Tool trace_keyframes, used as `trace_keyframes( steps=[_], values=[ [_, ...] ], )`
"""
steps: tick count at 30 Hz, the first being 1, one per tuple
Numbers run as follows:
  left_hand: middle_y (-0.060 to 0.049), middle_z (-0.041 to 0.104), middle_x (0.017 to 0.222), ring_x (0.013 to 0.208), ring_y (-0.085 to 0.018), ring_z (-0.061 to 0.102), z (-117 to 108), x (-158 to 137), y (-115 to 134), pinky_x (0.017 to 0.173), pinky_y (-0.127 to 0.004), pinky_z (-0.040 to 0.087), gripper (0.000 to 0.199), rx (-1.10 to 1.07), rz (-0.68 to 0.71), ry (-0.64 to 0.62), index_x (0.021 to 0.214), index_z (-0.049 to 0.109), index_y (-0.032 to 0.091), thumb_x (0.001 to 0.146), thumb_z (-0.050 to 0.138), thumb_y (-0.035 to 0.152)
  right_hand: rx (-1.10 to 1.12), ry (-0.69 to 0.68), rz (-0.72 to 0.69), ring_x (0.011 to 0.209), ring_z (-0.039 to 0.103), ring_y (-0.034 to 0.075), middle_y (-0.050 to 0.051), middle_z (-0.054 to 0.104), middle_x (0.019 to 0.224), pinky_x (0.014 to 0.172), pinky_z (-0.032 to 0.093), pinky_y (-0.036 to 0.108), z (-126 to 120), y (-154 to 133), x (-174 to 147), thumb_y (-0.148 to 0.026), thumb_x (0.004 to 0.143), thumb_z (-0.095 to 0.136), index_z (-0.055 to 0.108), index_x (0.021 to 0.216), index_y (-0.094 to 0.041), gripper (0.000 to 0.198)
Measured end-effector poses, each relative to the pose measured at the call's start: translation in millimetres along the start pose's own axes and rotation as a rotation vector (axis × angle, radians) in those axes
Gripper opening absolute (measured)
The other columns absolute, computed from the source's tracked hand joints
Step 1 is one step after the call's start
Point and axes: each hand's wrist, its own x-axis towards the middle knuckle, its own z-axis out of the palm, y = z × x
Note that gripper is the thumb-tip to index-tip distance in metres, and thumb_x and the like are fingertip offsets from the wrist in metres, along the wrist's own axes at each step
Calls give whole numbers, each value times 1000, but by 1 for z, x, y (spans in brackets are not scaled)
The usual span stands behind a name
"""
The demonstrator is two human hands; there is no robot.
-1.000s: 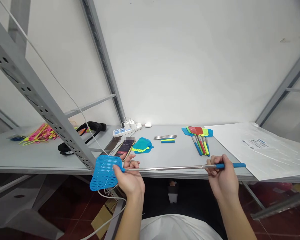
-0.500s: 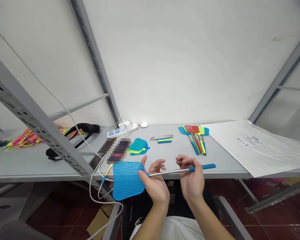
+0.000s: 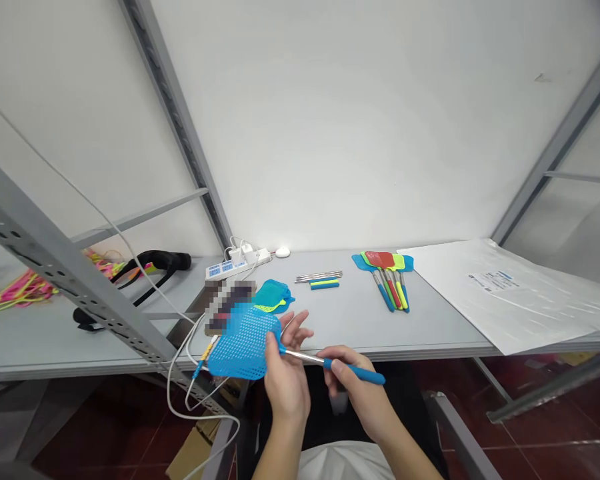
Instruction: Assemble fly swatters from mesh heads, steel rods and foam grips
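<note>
A blue fly swatter (image 3: 245,343) with a metal shaft and blue grip is held between my two hands, over the front edge of the table. My left hand (image 3: 287,380) pinches it by thumb where the mesh head meets the shaft, its other fingers partly spread. Around the blue grip, near the shaft end, my right hand (image 3: 357,387) is closed. Behind them lie loose blue and yellow-green swatter heads (image 3: 274,293), several metal rods (image 3: 319,276) and blue and yellow grips (image 3: 325,284). Farther right lies a fanned pile of assembled fly swatters (image 3: 387,273).
A white plastic package (image 3: 520,287) covers the table's right side. At left are a power strip (image 3: 237,267), a blurred-out item (image 3: 230,303), white cables (image 3: 170,380) and a grey shelf post (image 3: 80,280). Beyond the post lies a black band-like object (image 3: 165,263).
My right hand has moved left and down, closing around the grip. The shaft between my hands now shows much shorter, and the swatter tilts with its grip end lower.
</note>
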Motion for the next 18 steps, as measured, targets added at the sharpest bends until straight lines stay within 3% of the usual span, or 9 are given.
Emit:
trace_keyframes(
  steps=[3, 5, 7, 9, 12, 14, 16, 18],
  values=[
    [-7, 71, 87, 60, -12, 55, -4, 12, 8, 75, -31, 48, 41, 23, -33, -10, 108, 60, 16, 94, 42, 50, -126, -18, 14, 59, 55, 12, 0, 63, 70, 53, 43, 24, -12, -5, -7, -40, 85, 65, 70, 104, -23, 25],
    [-4, 68, 80, 58, -12, 53, 4, 25, 6, 71, -29, 47, 39, 5, -60, -20, 104, 61, 15, 94, 43, 48, -312, 23, -82, 78, 63, 17, 4, 69, 89, 69, 50, 28, -19, -11, -10, -36, 86, 65, 70, 105, -25, 22],
    [-3, 66, 78, 62, -12, 53, 19, 37, -3, 70, -28, 46, 37, -14, -115, -48, 102, 60, 16, 93, 45, 48, -517, 88, -209, 97, 63, 21, 5, 69, 106, 85, 50, 32, -26, -15, -10, -31, 89, 62, 69, 110, -28, 23],
    [-5, 67, 84, 70, -14, 56, 39, 44, -19, 70, -29, 46, 36, 34, -191, -144, 105, 57, 17, 93, 45, 49, -677, 116, -321, 97, 63, 20, 5, 69, 108, 87, 50, 31, -36, -15, -6, -25, 91, 57, 64, 118, -30, 28],
    [-10, 67, 108, 91, -19, 59, 70, 43, -46, 81, -34, 47, 40, 291, -277, -511, 119, 55, 20, 97, 40, 50, -810, 172, -450, 87, 63, 17, 4, 68, 99, 79, 51, 29, -62, -11, 8, -19, 93, 51, 59, 124, -29, 34],
    [-10, 62, 123, 110, -21, 56, 84, 42, -59, 98, -38, 43, 42, 483, -284, -805, 126, 55, 23, 99, 34, 48, -837, 357, -476, 87, 62, 18, 5, 67, 99, 78, 50, 30, -87, -11, 21, -20, 94, 50, 61, 119, -27, 29],
    [-8, 58, 132, 123, -23, 49, 89, 47, -68, 109, -41, 35, 41, 663, -177, -1026, 129, 57, 26, 99, 35, 45, -835, 614, -420, 90, 62, 19, 6, 66, 102, 78, 50, 31, -115, -14, 35, -27, 95, 49, 63, 113, -25, 23],
    [-8, 55, 136, 129, -26, 43, 85, 59, -76, 111, -46, 33, 37, 849, 21, -1114, 126, 59, 27, 97, 42, 42, -840, 817, -322, 88, 63, 20, 7, 67, 100, 76, 50, 32, -142, -19, 50, -35, 95, 49, 65, 110, -23, 24]
  ],
)
